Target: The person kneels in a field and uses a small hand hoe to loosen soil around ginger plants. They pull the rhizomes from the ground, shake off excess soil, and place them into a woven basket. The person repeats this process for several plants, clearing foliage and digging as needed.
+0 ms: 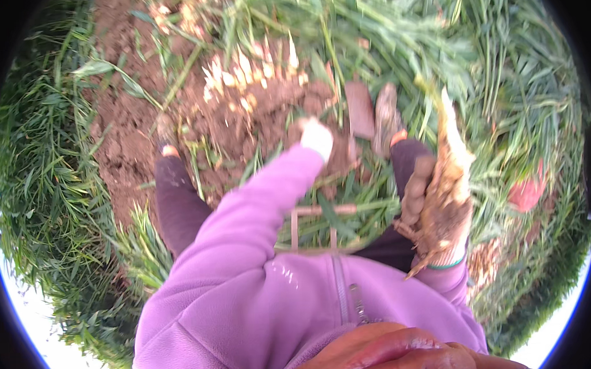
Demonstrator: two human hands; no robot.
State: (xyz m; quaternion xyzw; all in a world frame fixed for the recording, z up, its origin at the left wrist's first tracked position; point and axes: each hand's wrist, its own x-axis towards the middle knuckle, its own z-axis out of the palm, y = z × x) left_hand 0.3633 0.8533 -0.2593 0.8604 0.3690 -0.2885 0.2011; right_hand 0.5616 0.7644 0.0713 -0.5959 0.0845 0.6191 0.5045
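My right hand [415,192], in a soiled knit glove with a green-edged cuff, is wrapped round a pale, soil-covered root clump [442,199] that looks like ginger. Its stem stub points up and away. My left hand [317,137], in a white glove, is blurred above the loose soil between my feet; whether it holds anything cannot be told. Beyond it, a row of pale pointed shoots with root clumps [252,69] lies on the soil. A flat, rusty tool blade [360,109] rests beside my right shoe.
Cut green stalks [397,29] cover the ground ahead and to the right. Bare brown soil [127,112] lies at the left, edged by leafy plants. A light-coloured frame [321,210] is between my legs. A red object [526,192] lies at the right, and pale clumps [483,261] nearer me.
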